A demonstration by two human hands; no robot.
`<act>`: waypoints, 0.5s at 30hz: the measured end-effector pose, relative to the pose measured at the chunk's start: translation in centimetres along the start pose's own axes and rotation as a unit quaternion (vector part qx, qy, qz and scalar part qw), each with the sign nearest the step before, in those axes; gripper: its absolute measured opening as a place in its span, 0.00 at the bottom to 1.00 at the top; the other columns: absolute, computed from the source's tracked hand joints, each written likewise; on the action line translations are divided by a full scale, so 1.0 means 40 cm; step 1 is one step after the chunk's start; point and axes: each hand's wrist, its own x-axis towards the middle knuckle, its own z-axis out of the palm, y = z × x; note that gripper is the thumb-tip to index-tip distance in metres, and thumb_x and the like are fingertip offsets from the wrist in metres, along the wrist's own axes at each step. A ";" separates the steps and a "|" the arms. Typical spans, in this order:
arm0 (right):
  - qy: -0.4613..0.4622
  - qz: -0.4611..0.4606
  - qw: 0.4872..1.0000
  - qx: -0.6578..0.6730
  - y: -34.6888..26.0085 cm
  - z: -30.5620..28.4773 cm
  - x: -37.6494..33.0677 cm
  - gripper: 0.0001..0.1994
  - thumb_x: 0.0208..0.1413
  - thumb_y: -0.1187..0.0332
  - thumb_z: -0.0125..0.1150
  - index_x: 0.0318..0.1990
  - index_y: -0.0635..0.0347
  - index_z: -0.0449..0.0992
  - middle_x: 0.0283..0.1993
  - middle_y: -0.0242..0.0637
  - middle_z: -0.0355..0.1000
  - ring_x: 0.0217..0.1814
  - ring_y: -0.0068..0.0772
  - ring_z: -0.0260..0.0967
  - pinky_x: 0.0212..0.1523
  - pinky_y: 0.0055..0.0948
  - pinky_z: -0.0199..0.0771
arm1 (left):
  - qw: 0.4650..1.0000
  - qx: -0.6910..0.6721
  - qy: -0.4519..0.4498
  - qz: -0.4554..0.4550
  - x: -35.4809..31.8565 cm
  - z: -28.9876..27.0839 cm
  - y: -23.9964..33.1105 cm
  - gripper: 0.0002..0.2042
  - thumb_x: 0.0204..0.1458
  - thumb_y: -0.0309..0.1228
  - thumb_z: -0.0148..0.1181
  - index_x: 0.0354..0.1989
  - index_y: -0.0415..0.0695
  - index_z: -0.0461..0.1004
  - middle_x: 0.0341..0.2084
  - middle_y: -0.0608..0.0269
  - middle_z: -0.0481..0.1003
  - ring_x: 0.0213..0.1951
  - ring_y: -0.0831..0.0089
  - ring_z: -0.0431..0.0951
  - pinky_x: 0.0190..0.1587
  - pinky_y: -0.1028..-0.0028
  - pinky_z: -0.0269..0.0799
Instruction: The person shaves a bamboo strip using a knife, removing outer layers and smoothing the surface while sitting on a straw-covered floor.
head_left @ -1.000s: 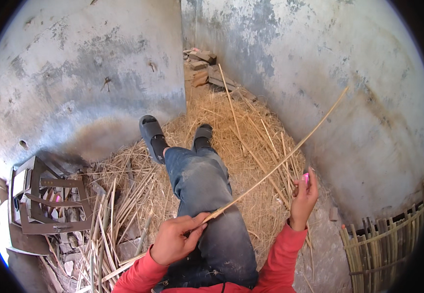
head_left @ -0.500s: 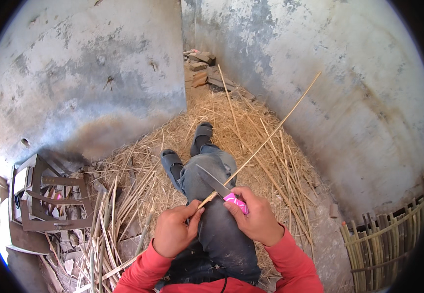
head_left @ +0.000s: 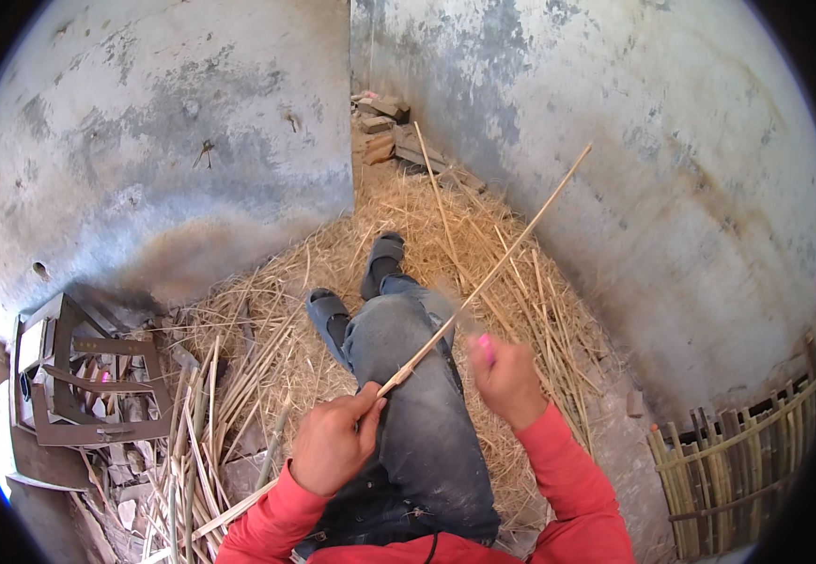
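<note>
My left hand (head_left: 337,437) is closed around the near end of a long, thin bamboo strip (head_left: 511,256). The strip slants up and to the right across my thigh, its far tip standing out against the right-hand wall. A knife with a pink handle (head_left: 486,351) is in my closed right hand (head_left: 513,383), just to the right of the strip. Its blade is smeared by motion near the strip, so I cannot tell whether the two touch. My jeans-covered legs (head_left: 403,376) lie under the work.
Straw-like shavings (head_left: 408,202) and loose bamboo strips (head_left: 553,334) cover the floor. More strips (head_left: 206,423) are piled at left beside a worn wooden frame (head_left: 112,385). A slatted bamboo piece (head_left: 737,470) stands at right. Bricks (head_left: 381,111) lie in the far corner between the walls.
My right hand with the knife has moved forward and right along the strip, away from my left hand. The strip's far tip has shifted slightly left. My left hand has stayed nearly in place.
</note>
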 end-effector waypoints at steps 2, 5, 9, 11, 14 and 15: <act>-0.080 -0.093 0.992 0.034 -0.039 0.015 -0.056 0.23 0.65 0.50 0.60 0.24 0.60 0.76 0.17 0.50 0.71 0.18 0.55 0.71 0.20 0.51 0.68 | 0.999 0.033 0.003 0.024 0.004 0.003 0.010 0.10 0.58 0.24 0.66 0.45 0.32 0.81 0.21 0.45 0.76 0.21 0.57 0.78 0.26 0.64 0.69; -0.088 -0.163 0.983 -0.006 -0.066 0.022 -0.052 0.22 0.68 0.56 0.57 0.24 0.63 0.75 0.16 0.51 0.68 0.16 0.52 0.67 0.19 0.45 0.64 | 0.999 0.038 0.003 0.032 -0.003 0.002 -0.004 0.09 0.58 0.23 0.65 0.45 0.32 0.81 0.22 0.44 0.77 0.21 0.57 0.79 0.26 0.65 0.69; 0.003 -0.039 0.999 -0.008 0.033 -0.016 0.041 0.22 0.65 0.53 0.60 0.24 0.60 0.76 0.16 0.50 0.68 0.16 0.51 0.69 0.20 0.45 0.68 | 0.999 -0.010 0.009 0.036 -0.018 -0.002 -0.033 0.10 0.58 0.23 0.65 0.46 0.32 0.81 0.23 0.43 0.77 0.22 0.59 0.80 0.27 0.66 0.70; -0.038 0.016 0.999 0.004 0.051 -0.050 0.062 0.25 0.64 0.48 0.59 0.23 0.60 0.77 0.18 0.50 0.71 0.18 0.56 0.72 0.21 0.50 0.72 | 1.000 -0.008 -0.021 0.008 -0.025 -0.018 -0.032 0.10 0.58 0.22 0.65 0.47 0.32 0.81 0.22 0.44 0.77 0.21 0.62 0.79 0.27 0.69 0.70; -0.092 -0.156 0.983 0.004 -0.008 0.016 -0.046 0.26 0.67 0.49 0.57 0.22 0.60 0.76 0.16 0.50 0.69 0.16 0.56 0.70 0.20 0.51 0.68 | 0.999 -0.027 0.002 0.025 -0.027 -0.003 -0.040 0.11 0.58 0.22 0.64 0.48 0.33 0.81 0.21 0.45 0.78 0.20 0.67 0.78 0.26 0.71 0.69; -0.090 -0.171 0.981 -0.008 -0.031 0.026 -0.051 0.26 0.68 0.49 0.55 0.23 0.61 0.76 0.16 0.51 0.69 0.16 0.55 0.69 0.20 0.51 0.66 | 0.999 -0.023 0.001 0.028 -0.026 -0.011 -0.041 0.11 0.58 0.22 0.64 0.48 0.33 0.81 0.21 0.45 0.78 0.20 0.67 0.78 0.26 0.71 0.69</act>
